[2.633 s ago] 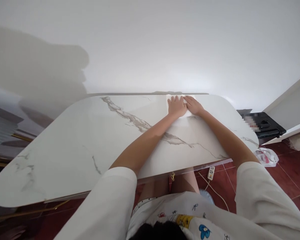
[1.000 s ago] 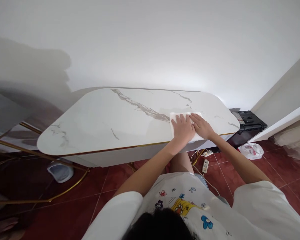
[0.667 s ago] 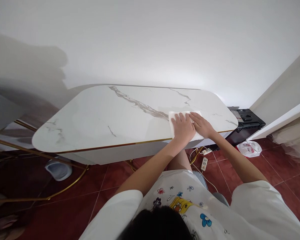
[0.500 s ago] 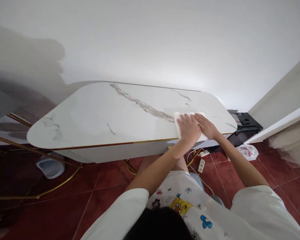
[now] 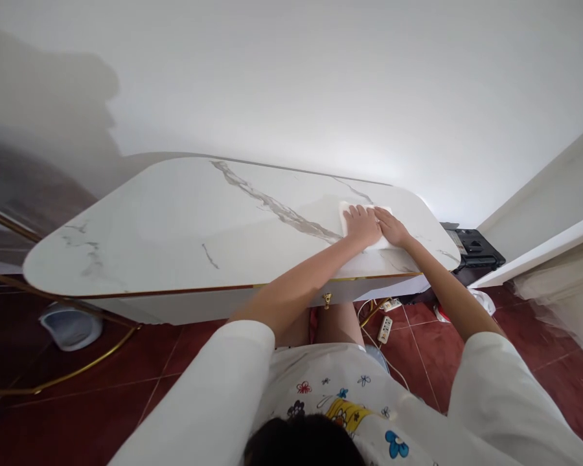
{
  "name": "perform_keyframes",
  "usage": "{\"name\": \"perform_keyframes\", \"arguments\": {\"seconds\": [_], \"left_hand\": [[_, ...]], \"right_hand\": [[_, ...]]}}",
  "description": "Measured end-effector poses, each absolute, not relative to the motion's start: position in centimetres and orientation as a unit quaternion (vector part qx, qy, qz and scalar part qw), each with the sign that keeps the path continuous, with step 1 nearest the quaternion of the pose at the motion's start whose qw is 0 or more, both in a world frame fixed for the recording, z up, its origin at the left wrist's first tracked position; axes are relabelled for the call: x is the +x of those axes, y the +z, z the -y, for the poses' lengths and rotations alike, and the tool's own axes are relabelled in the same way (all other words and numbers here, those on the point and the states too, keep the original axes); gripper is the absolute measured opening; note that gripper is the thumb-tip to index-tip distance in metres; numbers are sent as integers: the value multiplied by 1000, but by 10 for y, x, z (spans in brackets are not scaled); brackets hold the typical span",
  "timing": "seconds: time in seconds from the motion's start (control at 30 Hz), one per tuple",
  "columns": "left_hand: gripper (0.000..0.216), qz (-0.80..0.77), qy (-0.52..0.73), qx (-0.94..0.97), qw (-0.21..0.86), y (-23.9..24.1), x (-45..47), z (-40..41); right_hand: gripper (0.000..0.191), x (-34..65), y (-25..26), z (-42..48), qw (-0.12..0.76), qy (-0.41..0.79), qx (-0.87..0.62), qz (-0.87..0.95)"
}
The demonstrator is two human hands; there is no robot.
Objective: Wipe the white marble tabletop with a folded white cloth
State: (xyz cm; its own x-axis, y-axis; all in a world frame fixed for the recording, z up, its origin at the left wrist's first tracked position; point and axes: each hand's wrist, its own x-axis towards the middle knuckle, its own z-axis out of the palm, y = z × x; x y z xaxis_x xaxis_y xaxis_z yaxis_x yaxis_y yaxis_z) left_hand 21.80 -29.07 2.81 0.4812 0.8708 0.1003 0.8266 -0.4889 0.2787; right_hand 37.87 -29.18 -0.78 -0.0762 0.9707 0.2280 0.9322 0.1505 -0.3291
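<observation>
A white cloth (image 5: 381, 244) lies folded on the white marble-look tabletop (image 5: 184, 220), right of the table's middle. Flat on top of it rests my left hand (image 5: 362, 224), fingers stretched forward and slightly spread. My right hand (image 5: 391, 226) lies beside it, open and flat on the cloth's right part, its fingertips close to the left hand. Both palms hide much of the cloth. Grey-brown veins run across the tabletop, and a gold trim lines its front edge. Below that edge a small gold knob (image 5: 327, 299) sits on the drawer front.
Behind the table rises a white wall (image 5: 291, 84). A black case (image 5: 480, 249) stands past the right end. Power strips (image 5: 385, 329) with cables lie on the red tile floor. A pale basin (image 5: 72, 327) is under the left end, near a curved gold leg (image 5: 92, 364).
Both hands and the cloth have moved away from me, from the front edge toward the back of the tabletop. The view has shifted slightly, and the drawer knob shows more fully.
</observation>
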Motion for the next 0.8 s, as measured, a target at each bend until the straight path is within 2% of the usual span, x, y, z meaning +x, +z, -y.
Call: {"name": "perform_keyframes", "arguments": {"seconds": [0.2, 0.33, 0.8], "left_hand": [[54, -507, 146, 844, 91, 24, 228, 244], [52, -505, 151, 846, 84, 21, 233, 217], [52, -507, 123, 850, 74, 19, 238, 140]], "right_hand": [[58, 386, -6, 240, 184, 54, -659, 728], [57, 389, -8, 212, 204, 58, -650, 730], [57, 384, -6, 143, 197, 56, -678, 706]]}}
